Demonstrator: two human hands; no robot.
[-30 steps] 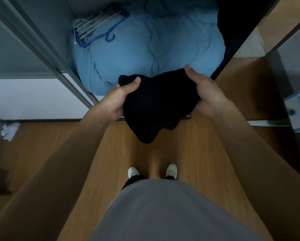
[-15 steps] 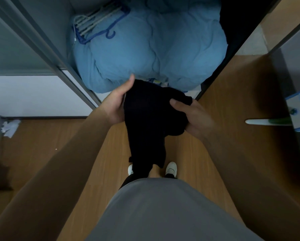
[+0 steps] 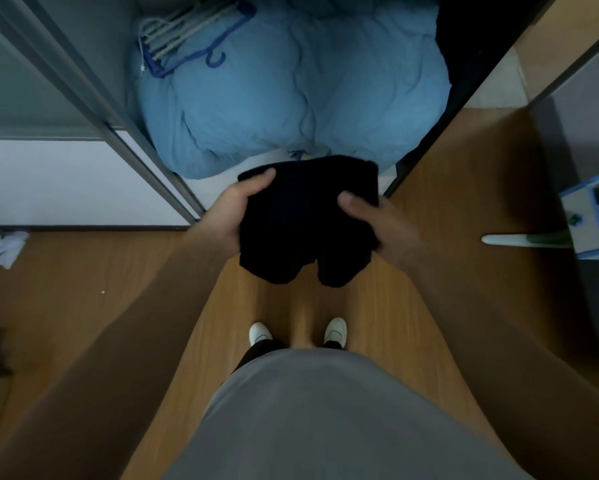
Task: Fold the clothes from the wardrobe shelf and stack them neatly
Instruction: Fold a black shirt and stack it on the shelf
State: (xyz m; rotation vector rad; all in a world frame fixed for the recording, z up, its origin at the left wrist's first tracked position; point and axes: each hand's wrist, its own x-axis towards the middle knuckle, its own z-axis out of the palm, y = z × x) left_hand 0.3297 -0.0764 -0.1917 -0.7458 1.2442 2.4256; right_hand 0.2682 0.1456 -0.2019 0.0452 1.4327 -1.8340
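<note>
A black garment (image 3: 305,216) hangs bunched in the air in front of the open wardrobe, folded over on itself with two lobes drooping at the bottom. My left hand (image 3: 237,211) grips its left edge, thumb on top. On the right side my right hand (image 3: 377,223) clamps the cloth, thumb pressed on its front. Both hands hold it above the wooden floor, just short of the wardrobe's front edge.
A big light-blue duvet (image 3: 291,91) fills the wardrobe bottom, with a bundle of hangers (image 3: 187,32) on its far left. Sliding door rails (image 3: 118,133) flank the opening. A blue-and-white box (image 3: 592,216) stands at the right; crumpled paper (image 3: 7,245) lies left. My shoes (image 3: 298,332) are below.
The garment's long hanging part has been gathered up into a shorter, wider bundle. My right hand moved from the middle of the cloth to its right side, and both hands spread apart.
</note>
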